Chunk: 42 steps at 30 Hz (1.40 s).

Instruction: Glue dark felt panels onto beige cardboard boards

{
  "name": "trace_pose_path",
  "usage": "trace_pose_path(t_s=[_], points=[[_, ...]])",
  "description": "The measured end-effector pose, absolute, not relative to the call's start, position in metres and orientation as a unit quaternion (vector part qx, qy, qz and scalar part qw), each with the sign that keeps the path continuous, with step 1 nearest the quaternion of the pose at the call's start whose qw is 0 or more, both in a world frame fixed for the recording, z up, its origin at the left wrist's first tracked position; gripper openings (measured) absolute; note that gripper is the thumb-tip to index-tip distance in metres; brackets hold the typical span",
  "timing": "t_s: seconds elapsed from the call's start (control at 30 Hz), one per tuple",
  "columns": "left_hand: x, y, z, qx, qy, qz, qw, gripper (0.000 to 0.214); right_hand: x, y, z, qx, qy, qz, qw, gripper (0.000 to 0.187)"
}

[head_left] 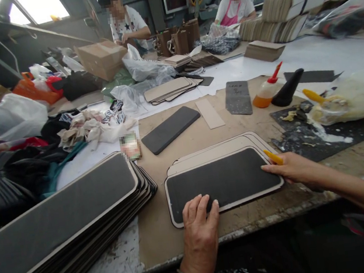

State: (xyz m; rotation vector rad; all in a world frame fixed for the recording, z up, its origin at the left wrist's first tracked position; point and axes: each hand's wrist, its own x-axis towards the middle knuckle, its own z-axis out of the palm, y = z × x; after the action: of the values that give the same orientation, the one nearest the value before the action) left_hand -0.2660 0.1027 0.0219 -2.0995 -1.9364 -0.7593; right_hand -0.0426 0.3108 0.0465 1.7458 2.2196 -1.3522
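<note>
A dark grey rectangular panel with rounded corners [220, 176] lies on a pale bordered backing near the table's front edge. Several pale boards [210, 151] stick out from behind it. My left hand [200, 220] rests on the panel's near edge, its fingers stretched over the dark surface and the thumb apart. At the panel's right end, my right hand [296, 166] is closed on a flat yellow tool [273, 157], perhaps a spreader; its far part is hidden by the hand.
A tall stack of similar panels [62, 213] fans out at left. Beyond lie a dark slab [171, 130] and a pale strip [210, 113]. A red-capped bottle [264, 92], a black cone [287, 90] and a glue-smeared mat [328, 136] are at right. Two people sit across the table.
</note>
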Motion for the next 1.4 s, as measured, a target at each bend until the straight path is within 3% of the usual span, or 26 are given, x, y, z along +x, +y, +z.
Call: trace_pose_path(t_s=[0.37,0.77,1.1,1.4], points=[[-0.268,0.107,0.020,-0.710,-0.635,-0.271,0.139,0.029,-0.045,0.311,0.052,0.555,0.714,-0.426,0.013,0.042],[-0.269,0.105,0.012,-0.707,-0.641,-0.271,0.123,0.031,-0.041,0.312,0.046,0.547,0.716,-0.433,0.009,0.037],[-0.263,0.109,0.002,-0.679,-0.634,-0.347,0.127,0.029,-0.046,0.310,0.056,0.552,0.713,-0.431,0.008,0.026],[-0.270,0.108,0.004,-0.704,-0.622,-0.312,0.142,0.031,-0.049,0.309,0.058,0.555,0.715,-0.425,0.009,0.021]])
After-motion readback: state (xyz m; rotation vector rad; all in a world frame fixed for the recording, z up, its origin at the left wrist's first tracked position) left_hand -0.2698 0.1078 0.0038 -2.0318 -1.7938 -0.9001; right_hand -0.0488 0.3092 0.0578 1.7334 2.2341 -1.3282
